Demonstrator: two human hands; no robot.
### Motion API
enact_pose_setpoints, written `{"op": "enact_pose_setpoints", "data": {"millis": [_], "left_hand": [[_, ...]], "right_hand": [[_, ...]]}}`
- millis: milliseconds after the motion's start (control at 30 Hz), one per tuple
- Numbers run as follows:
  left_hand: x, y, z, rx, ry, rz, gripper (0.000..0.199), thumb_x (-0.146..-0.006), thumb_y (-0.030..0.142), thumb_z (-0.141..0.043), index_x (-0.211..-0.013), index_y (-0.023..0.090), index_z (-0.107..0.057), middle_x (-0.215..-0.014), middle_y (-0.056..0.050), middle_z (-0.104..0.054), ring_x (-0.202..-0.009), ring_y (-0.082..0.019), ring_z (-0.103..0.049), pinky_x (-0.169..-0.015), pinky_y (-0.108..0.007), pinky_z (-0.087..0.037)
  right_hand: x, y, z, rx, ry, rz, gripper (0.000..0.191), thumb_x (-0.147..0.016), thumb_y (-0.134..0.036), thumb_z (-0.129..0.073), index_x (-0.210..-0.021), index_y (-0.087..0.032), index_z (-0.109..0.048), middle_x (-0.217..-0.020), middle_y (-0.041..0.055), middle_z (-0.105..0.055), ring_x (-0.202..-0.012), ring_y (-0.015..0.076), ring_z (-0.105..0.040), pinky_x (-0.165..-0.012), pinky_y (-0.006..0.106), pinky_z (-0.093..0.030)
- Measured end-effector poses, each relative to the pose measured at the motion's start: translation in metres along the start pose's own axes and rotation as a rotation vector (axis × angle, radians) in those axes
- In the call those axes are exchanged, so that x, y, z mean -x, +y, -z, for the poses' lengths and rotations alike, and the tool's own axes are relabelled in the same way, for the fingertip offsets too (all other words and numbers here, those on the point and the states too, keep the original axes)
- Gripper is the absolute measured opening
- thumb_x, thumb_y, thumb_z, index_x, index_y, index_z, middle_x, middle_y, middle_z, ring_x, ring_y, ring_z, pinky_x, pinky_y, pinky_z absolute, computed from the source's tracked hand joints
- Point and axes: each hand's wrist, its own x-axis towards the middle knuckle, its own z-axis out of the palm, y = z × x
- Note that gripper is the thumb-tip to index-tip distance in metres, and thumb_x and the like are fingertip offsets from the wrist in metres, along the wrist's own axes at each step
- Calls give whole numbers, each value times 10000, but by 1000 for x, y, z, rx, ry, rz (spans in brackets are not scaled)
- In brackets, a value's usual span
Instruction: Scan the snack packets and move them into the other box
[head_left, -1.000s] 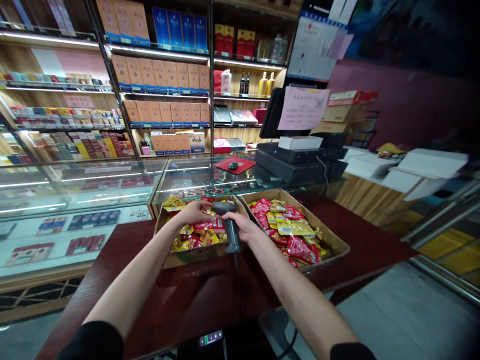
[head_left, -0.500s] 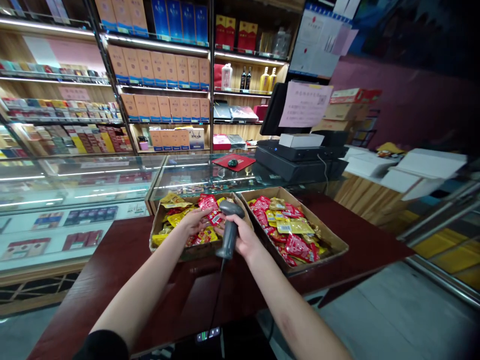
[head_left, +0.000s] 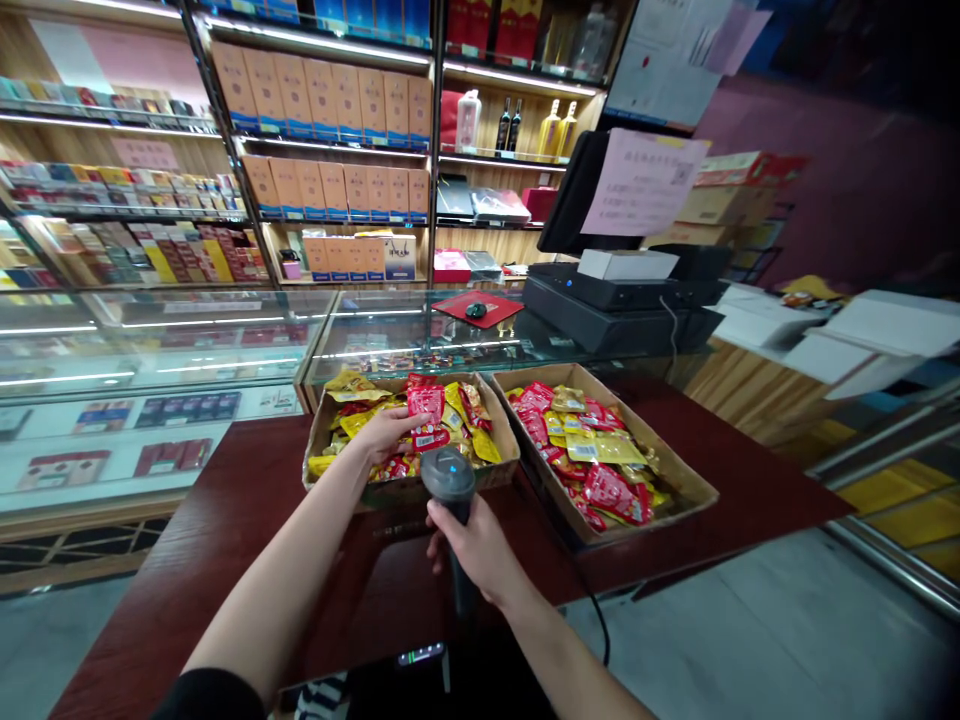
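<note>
My right hand (head_left: 474,545) is wrapped round the handle of a dark grey barcode scanner (head_left: 448,472), its head tilted up with a small blue light on top. A red snack packet (head_left: 427,412) is pinched in my left hand (head_left: 388,433), raised over the left cardboard box (head_left: 305,462), with a barcode label on its lower part. Under it, that box is full of yellow and red snack packets (head_left: 478,445). The right cardboard box (head_left: 679,497) holds more such packets (head_left: 611,490). The scanner's head stands just in front of the held packet, apart from it.
Both boxes stand on a dark red wooden table (head_left: 247,500). Behind are a glass display counter (head_left: 375,325), a red mat with a mouse (head_left: 475,311) and a monitor (head_left: 574,190). Stocked shelves (head_left: 330,145) line the back. The scanner's black cable (head_left: 600,625) hangs at the right.
My right hand has drawn the scanner back towards me and tipped its head up. My left hand now shows the red packet upright above the box. The view has shifted slightly.
</note>
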Motion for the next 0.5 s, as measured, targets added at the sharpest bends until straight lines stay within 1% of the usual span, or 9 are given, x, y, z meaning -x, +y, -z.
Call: {"op": "enact_pose_setpoints", "data": {"millis": [133,233,333,433,500], "left_hand": [[-3,-3,3,-27,-22,2,455,-531,323,-866,-916,141,-705,-838,-56,-713,-685,-145,-673,-608,-236,-554],[-7,-5,4,-37,-5,-13,456,-525,325,-868,-909,142,-702,-846,-49,-708,-655,-126,-659,-595,-232,-552],[-11,-6,5,-36,21,-36,446,-514,325,-873,-880,145,-694,-835,-38,-701,-636,-112,-645,-585,-229,-548],[-13,-7,5,-35,17,-57,438,-515,338,-870,-868,148,-692,-823,-34,-699,-620,-108,-637,-554,-215,-533],[-12,-6,4,-33,11,-68,448,-525,346,-864,-893,154,-696,-841,-37,-705,-629,-110,-641,-551,-209,-526]], "right_hand": [[-2,2,-3,77,36,41,368,-749,-510,-630,-832,-178,-494,-540,-42,-553,-356,93,-485,-332,197,-392],[-2,-5,-5,106,36,68,348,-764,-510,-614,-805,-185,-495,-463,-53,-512,-338,95,-460,-342,196,-381],[-2,-11,-7,103,36,91,353,-762,-517,-610,-796,-183,-500,-465,-55,-504,-342,91,-455,-348,194,-382],[-2,-14,-8,97,37,109,360,-764,-523,-604,-811,-181,-500,-504,-53,-521,-352,87,-458,-346,191,-382],[-2,-13,-9,96,30,112,361,-767,-526,-599,-816,-183,-498,-517,-53,-525,-355,88,-460,-343,193,-384]]}}
